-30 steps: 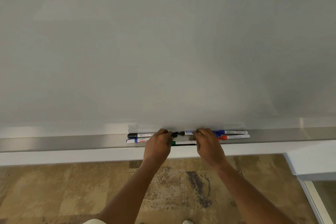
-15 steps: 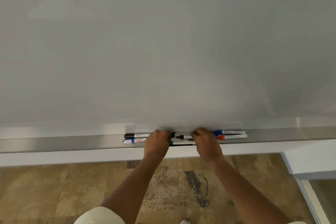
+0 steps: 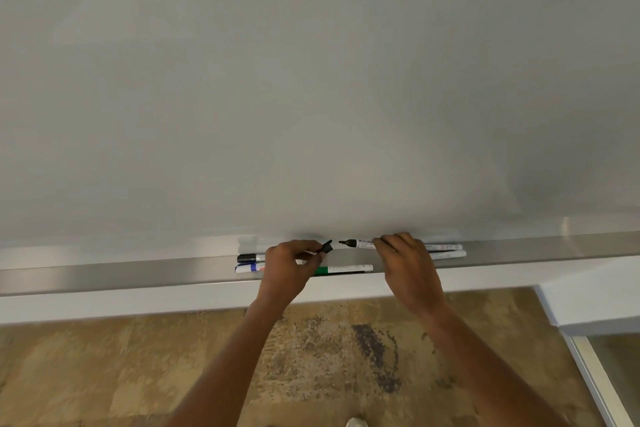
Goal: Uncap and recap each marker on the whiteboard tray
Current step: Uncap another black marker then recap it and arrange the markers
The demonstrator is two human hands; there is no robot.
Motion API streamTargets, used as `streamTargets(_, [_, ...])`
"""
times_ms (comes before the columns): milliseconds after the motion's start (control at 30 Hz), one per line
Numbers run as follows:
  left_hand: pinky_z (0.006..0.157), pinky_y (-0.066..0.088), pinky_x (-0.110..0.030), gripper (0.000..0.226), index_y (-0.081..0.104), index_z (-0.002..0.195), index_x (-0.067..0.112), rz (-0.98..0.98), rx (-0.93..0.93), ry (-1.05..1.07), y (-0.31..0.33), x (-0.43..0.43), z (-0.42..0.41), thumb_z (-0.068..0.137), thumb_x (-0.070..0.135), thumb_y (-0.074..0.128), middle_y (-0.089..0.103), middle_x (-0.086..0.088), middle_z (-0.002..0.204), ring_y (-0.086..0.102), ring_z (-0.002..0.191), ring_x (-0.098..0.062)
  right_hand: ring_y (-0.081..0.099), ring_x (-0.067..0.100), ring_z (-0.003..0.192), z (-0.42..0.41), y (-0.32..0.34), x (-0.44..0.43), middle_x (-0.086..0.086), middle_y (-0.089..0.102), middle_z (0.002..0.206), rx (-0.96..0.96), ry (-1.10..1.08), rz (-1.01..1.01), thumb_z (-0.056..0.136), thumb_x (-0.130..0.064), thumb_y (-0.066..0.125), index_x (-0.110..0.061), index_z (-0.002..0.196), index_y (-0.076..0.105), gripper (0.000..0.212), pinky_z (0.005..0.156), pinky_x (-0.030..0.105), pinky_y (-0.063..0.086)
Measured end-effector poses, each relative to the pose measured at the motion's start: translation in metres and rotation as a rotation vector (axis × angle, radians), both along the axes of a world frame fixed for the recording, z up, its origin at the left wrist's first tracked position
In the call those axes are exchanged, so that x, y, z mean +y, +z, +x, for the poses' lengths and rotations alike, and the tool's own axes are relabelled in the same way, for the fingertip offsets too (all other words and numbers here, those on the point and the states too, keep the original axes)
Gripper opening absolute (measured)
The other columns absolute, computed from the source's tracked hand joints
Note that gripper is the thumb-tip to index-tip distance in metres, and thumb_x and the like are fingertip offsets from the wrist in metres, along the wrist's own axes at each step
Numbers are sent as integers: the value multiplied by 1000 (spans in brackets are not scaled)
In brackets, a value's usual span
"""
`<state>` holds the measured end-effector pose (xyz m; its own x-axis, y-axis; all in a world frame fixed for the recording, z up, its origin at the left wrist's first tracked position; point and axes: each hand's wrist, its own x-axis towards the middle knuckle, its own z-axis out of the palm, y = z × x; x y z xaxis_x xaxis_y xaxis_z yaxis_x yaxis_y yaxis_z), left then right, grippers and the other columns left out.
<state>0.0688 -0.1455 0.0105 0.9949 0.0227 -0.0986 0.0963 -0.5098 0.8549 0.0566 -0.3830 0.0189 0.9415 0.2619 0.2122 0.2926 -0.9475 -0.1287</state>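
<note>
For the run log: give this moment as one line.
left hand pinches black cap | right hand holds marker | tip bare, cap apart

Open tray (image 3: 104, 276) runs from frame left up to the black-capped marker (image 3: 251, 257) and blue marker (image 3: 247, 268). A second open stretch lies at frame right, past two white markers (image 3: 445, 247).

Centre is crowded. We see the left hand (image 3: 289, 267) pinching a cap (image 3: 326, 247) and the right hand (image 3: 408, 263) holding the uncapped marker (image 3: 356, 243), with a small gap between cap and tip. The green marker (image 3: 343, 269) lines the front edge below that gap. The whiteboard (image 3: 311, 80) walls the back.
</note>
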Motion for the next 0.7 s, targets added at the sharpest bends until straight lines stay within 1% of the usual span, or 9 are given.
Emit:
streamTargets(67, [75,60,-15,12,82,94,18,-168,30,47,18,5,-3,82,15,84,80,13,84,75,77,2,60,26,99,-1,19,-1,5,71,104,-52,5,36,80,7,65,-10,114,68,38,78,39,52])
streamTargets(133, [75,59,-15,13,83,90,24,-345,47,93,43,9,-4,80,17,86,82,10,85,78,82,-6,59,26,101,-2,43,-2,4,69,106,-113,25,76,84,4,65,-10,117,67,35,78,39,50])
streamTargets(200, [79,60,-21,15,83,91,23,-496,41,117,70,14,-4,78,17,87,82,4,90,79,86,-17,58,26,102,-3,69,-2,5,67,108,-165,57,123,89,-1,62,-11,120,65,32,80,39,48])
streamTargets(267, [83,60,-22,18,83,93,21,-592,7,94,94,19,-5,77,15,87,82,-1,94,78,91,-19,57,25,103,-5,94,0,5,65,109,-196,76,200,93,-4,58,-11,121,64,30,81,39,50])
streamTargets(400, [89,58,-22,22,82,98,17,-725,-29,71,126,26,-14,77,15,86,81,-7,99,76,99,-21,61,21,96,-17,131,10,4,65,110,-180,86,326,95,-7,57,-11,121,66,28,79,37,56])
streamTargets(533, [89,58,-24,34,82,100,16,-825,-12,96,137,28,-27,68,26,88,81,-10,102,75,105,-25,63,20,88,-28,142,15,2,65,109,-135,106,358,95,-8,57,-12,121,66,28,74,39,57])
streamTargets(700, [91,59,-29,39,82,99,14,-863,-33,124,146,29,-40,63,28,89,80,-12,99,74,102,-27,64,20,100,-38,148,18,2,68,118,-151,130,363,94,-6,60,-13,122,67,30,82,41,57])
